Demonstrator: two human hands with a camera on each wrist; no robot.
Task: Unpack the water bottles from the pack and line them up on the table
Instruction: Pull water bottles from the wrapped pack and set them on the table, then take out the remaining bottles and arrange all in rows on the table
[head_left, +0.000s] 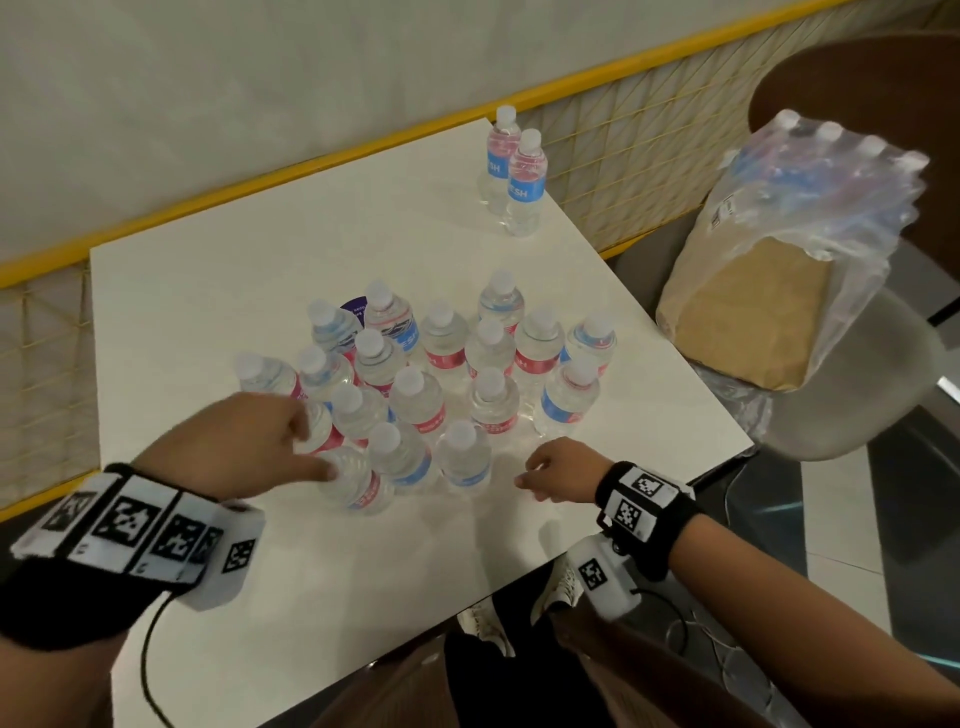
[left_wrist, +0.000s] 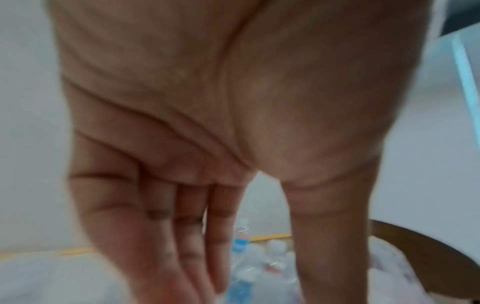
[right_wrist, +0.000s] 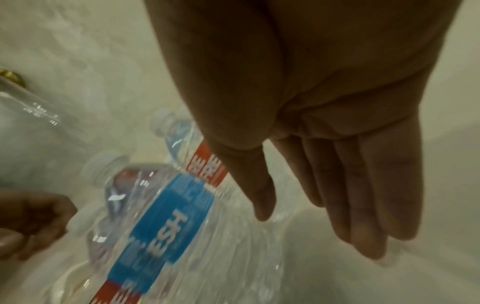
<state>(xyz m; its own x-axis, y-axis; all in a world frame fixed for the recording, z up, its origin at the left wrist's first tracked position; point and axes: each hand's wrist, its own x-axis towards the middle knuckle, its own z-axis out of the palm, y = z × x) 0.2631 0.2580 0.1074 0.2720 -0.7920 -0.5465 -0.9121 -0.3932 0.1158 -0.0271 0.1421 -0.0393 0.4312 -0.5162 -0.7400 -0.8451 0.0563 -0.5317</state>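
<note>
Here the left hand (head_left: 244, 447) reaches over the nearest bottle (head_left: 358, 483) of the cluster (head_left: 441, 384) on the white bench (head_left: 208, 291), thumb at its cap, fingers (left_wrist: 161, 236) extended and closed on nothing. The right hand (head_left: 558, 467) rests beside the cluster, fingers (right_wrist: 363, 195) straight and empty. Two bottles (head_left: 514, 176) stand apart at the far corner; the plastic pack (head_left: 810, 218), some bottles seemingly still inside, sits on a chair. The step probably calls for grasping each bottle at mid-body and setting it upright, evenly spaced. Legible on the blue labels: "ESH"; the red bands carry white lettering too blurred to read.
</note>
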